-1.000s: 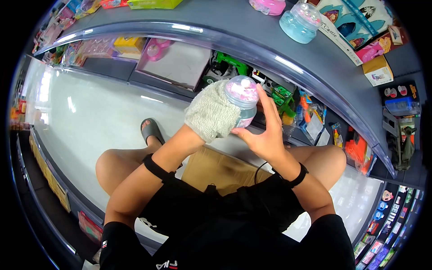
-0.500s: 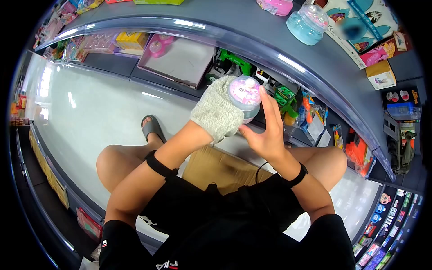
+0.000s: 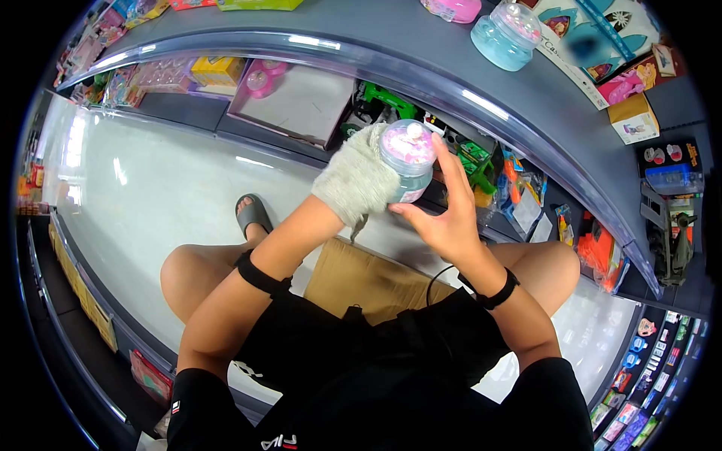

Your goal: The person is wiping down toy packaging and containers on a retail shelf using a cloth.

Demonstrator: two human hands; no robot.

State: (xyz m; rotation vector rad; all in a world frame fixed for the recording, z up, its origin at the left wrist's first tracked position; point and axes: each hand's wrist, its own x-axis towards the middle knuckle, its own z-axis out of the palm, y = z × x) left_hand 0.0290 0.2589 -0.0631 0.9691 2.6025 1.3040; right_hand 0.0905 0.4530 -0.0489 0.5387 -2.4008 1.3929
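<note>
A clear jar (image 3: 414, 184) with pale blue contents and pink and white bits under its domed lid is held up in front of my knees, tilted towards me. My right hand (image 3: 449, 214) grips it from the right, thumb low on the side and fingers along the far edge. My left hand (image 3: 329, 216) is covered by a light grey terry cloth (image 3: 357, 179), which presses against the jar's left side. The cloth hides the fingers of that hand.
Ahead, a curved shelf (image 3: 376, 56) carries a similar blue jar (image 3: 502, 43) and a pink jar (image 3: 453, 9). Below sit an open tray (image 3: 301, 105) with pink jars, and green toys (image 3: 475, 161). Brown cardboard (image 3: 368, 282) lies between my legs.
The jar has tilted a little, so more of its side shows. My left hand with the cloth has shifted slightly left and down the jar. My right hand stays around it.
</note>
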